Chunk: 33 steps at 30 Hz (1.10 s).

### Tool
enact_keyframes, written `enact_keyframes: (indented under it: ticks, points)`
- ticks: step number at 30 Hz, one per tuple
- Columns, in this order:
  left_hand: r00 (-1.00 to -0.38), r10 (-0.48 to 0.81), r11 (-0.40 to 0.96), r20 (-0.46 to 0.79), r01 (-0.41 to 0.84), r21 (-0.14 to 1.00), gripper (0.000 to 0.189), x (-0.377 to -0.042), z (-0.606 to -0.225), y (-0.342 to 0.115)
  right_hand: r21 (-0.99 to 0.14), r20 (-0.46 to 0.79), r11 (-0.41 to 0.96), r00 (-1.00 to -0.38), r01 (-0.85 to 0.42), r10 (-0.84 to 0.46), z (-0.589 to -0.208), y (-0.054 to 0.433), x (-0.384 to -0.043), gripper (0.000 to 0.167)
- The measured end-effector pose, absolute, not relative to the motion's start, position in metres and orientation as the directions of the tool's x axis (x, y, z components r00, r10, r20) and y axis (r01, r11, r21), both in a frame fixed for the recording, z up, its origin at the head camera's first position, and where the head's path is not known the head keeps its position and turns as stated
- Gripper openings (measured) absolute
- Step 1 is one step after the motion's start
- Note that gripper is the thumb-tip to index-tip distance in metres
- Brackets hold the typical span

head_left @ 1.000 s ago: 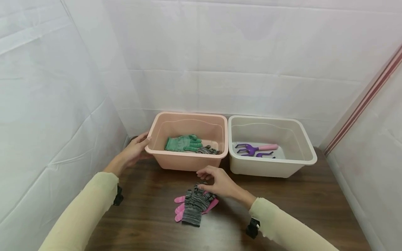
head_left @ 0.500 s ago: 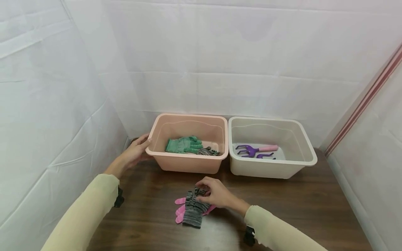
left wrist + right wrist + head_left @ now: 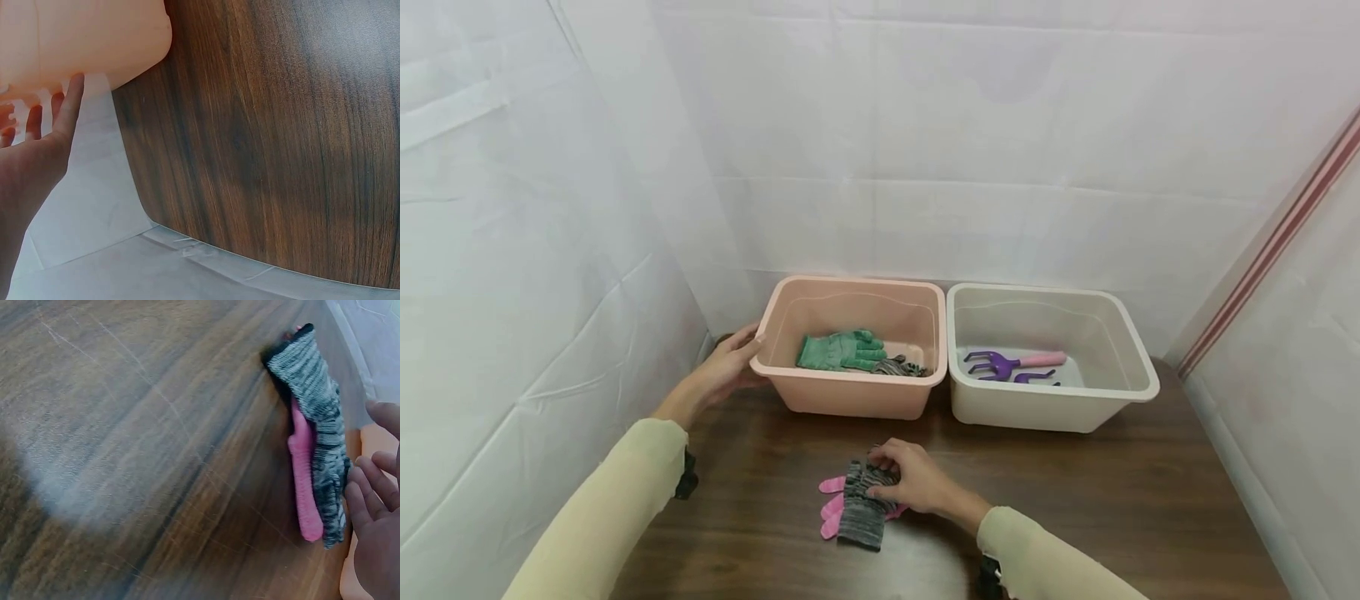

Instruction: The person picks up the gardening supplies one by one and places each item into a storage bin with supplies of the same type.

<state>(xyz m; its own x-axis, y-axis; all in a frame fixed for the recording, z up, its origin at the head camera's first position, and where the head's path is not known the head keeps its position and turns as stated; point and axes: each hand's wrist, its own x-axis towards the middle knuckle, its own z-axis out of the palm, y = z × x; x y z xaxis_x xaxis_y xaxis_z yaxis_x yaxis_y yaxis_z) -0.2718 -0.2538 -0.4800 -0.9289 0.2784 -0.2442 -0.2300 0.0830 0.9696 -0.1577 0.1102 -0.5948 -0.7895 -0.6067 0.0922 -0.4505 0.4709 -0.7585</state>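
Note:
A grey-and-black striped knit glove (image 3: 861, 523) lies across a pink glove (image 3: 832, 507) on the wooden table. My right hand (image 3: 916, 477) is over the striped glove's finger end, fingers bent. In the right wrist view the fingertips (image 3: 354, 478) are right at the striped glove (image 3: 312, 381), while the thumb stands apart from them; the pink glove (image 3: 304, 487) shows underneath. My left hand (image 3: 724, 371) rests at the left end of the peach bin (image 3: 850, 400), thumb at the rim. Its fingers (image 3: 70, 103) extend against the outer wall in the left wrist view.
Inside the peach bin are a green glove (image 3: 841, 350) and a crumpled striped glove (image 3: 897, 365). Beside it, a white bin (image 3: 1037, 410) holds a purple hand rake with a pink handle (image 3: 1041, 359) and another purple tool (image 3: 1033, 377). White sheeting (image 3: 970, 108) surrounds the table.
My right hand has come down and slightly toward me, from above the gloves' far end onto the striped glove. The left hand has stayed at the peach bin.

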Motion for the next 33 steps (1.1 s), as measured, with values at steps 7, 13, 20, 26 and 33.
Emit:
enact_keyframes:
  ticks: [7,13,20,26,33]
  points:
    - [-0.931,0.278,0.098,-0.238,-0.219,0.971,0.066,-0.271,-0.484,-0.254,-0.729,0.07,0.514,-0.796,-0.452,-0.601,-0.602,0.108,-0.152,0.051]
    - [-0.932,0.285,0.103,-0.223,-0.201,0.974,0.067,-0.271,-0.485,-0.255,-0.694,0.053,0.554,-0.8,-0.46,-0.597,-0.606,0.107,-0.15,0.052]
    - [-0.931,0.282,0.098,-0.231,-0.212,0.972,0.065,-0.27,-0.484,-0.254,-0.683,0.017,0.581,-0.805,-0.442,-0.592,-0.608,0.106,-0.147,0.051]
    - [-0.933,0.278,0.105,-0.228,-0.207,0.973,0.065,-0.27,-0.483,-0.254,-0.681,0.024,0.586,-0.813,-0.439,-0.581,-0.608,0.105,-0.148,0.049]
    - [-0.931,0.283,0.094,-0.231,-0.213,0.973,0.067,-0.271,-0.482,-0.255,-0.682,0.041,0.579,-0.813,-0.447,-0.58,-0.609,0.105,-0.148,0.043]
